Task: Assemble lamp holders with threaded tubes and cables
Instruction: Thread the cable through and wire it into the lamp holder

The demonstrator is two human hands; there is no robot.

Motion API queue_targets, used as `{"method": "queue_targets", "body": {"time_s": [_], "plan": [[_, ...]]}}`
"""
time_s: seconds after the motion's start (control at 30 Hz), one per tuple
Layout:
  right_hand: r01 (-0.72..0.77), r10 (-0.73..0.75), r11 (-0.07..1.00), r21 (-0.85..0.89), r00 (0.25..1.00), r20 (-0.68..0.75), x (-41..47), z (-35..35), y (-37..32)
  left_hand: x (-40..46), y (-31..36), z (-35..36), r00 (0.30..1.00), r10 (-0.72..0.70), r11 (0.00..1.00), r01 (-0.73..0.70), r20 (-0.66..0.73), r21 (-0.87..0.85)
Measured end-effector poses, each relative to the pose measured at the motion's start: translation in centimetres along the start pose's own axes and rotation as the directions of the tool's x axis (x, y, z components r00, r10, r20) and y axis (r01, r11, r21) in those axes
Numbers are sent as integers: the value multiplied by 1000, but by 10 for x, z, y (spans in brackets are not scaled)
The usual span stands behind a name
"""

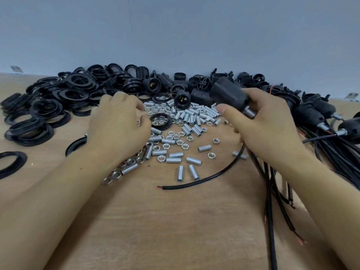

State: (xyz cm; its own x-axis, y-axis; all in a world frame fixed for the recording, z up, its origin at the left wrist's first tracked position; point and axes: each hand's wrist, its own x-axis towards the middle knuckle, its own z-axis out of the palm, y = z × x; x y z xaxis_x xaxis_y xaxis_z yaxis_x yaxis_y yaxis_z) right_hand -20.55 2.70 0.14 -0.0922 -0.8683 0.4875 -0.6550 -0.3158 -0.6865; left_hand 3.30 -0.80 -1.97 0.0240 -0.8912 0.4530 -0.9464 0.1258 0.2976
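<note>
Closest in, both forearms reach over the tan wooden tabletop [175, 221]. Right hand [266, 127] is wrapped round a black ribbed plastic lamp holder [228, 92] with a silver threaded tube [250, 113] on its end and a black cable [204, 180] trailing below. Left of the holder, the left hand [118, 121] has fingers curled down over loose silver hex nuts [165, 109]; can't tell if it's actually got one. Further left sits a pile of black plastic rings [58, 98].
</note>
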Motion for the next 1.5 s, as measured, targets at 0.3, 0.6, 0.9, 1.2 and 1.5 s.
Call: {"method": "queue_targets", "body": {"time_s": [0.3,0.6,0.9,1.2,1.5], "plan": [[55,-50,992,-113,998,47,-2,12,6,0,7,15,960,146,980,-107,240,-166],[117,-107,984,-137,991,76,-4,15,6,1,6,14,996,89,920,-71,28,-385],[187,-159,974,-131,966,202,-11,22,0,-10,23,8,916,313,709,-402,-252,-580],[179,-163,981,-74,970,183,-10,17,0,-12,28,0,984,180,385,-69,2,-920],[224,-214,974,-41,962,171,-11,15,-3,-9,26,1,974,202,163,64,97,-985]]}}
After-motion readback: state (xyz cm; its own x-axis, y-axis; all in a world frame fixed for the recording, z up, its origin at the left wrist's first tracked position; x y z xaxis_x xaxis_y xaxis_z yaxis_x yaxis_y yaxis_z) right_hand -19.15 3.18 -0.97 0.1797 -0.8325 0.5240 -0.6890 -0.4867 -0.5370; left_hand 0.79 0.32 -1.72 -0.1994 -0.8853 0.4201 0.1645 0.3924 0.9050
